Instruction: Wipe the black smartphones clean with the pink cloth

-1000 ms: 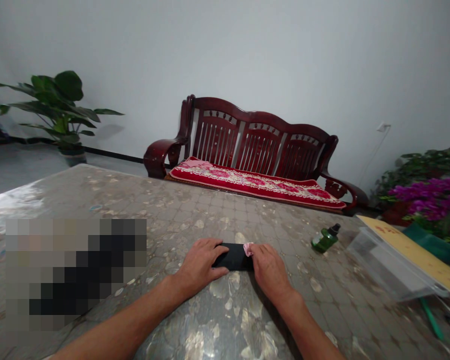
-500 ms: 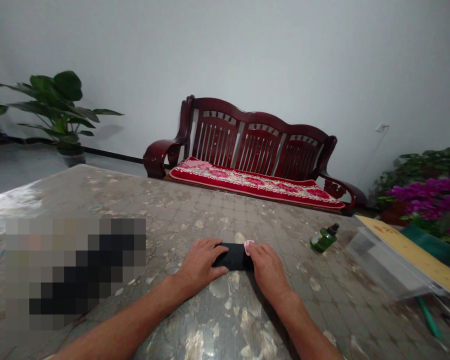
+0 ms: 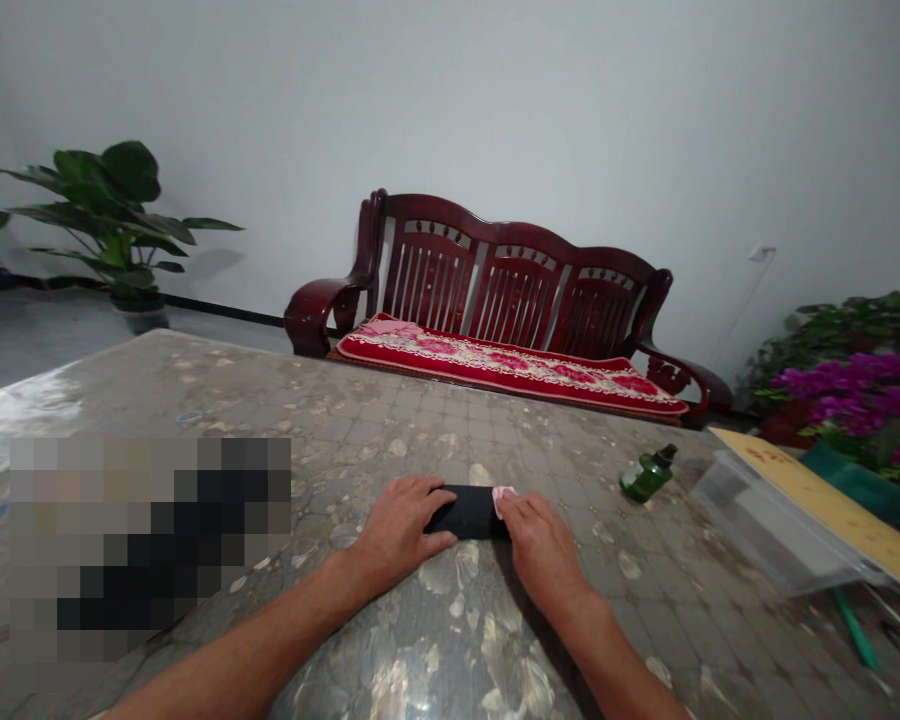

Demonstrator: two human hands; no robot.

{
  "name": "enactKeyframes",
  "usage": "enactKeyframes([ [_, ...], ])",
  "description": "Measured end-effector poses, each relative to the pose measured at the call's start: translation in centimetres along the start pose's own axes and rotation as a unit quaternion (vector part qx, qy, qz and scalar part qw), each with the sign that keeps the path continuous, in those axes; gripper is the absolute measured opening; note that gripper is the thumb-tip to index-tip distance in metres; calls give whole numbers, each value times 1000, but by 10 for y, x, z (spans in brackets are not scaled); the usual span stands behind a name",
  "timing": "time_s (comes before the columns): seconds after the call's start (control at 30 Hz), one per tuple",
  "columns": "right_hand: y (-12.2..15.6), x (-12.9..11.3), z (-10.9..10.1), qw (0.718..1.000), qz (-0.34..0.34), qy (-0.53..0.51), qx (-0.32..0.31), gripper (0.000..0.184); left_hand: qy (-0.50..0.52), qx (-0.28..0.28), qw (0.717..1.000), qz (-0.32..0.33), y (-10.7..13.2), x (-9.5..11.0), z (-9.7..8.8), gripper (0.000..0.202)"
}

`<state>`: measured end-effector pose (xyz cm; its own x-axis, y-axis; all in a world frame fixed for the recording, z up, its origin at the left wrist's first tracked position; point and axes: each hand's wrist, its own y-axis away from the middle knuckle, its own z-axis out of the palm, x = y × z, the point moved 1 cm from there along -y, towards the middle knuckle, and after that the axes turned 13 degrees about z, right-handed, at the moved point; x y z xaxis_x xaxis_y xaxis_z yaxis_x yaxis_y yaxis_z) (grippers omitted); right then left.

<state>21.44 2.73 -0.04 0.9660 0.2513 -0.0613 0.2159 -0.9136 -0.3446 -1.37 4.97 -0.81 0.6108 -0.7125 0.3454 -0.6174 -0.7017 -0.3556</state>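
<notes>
A flat black slab, shaped like a phone (image 3: 469,513), lies lengthwise across the tabletop between my hands. My left hand (image 3: 401,522) grips its left end, with the thumb along the near edge and the fingers at the far edge. Pinched under the fingertips of my right hand (image 3: 541,540) is a small pink cloth (image 3: 501,496), pressed on the slab's right end. My right fingers hide part of the cloth and that end of the slab.
The patterned table (image 3: 330,420) stretches out on all sides. To the right stand a green pump bottle (image 3: 647,475) and a clear plastic box (image 3: 772,530) with a yellow board (image 3: 825,505) on top. A pixelated patch covers the left. Beyond is a wooden bench (image 3: 495,280).
My right hand and the pink cloth have slid slightly to the right along the black slab. My left hand keeps its grip on the left end.
</notes>
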Motion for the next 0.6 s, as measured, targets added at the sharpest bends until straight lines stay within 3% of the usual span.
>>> enactKeyframes([
  [0.13,7,-11,-1,998,-65,-27,2,44,3,5,1000,2,-1,0,1,44],
  [0.37,4,-3,-12,999,16,40,-31,42,-8,-3,1000,2,0,-1,1,47],
  [0.6,13,-19,-14,999,-18,29,-41,48,-1,-2,1000,-6,-1,3,-3,43],
])
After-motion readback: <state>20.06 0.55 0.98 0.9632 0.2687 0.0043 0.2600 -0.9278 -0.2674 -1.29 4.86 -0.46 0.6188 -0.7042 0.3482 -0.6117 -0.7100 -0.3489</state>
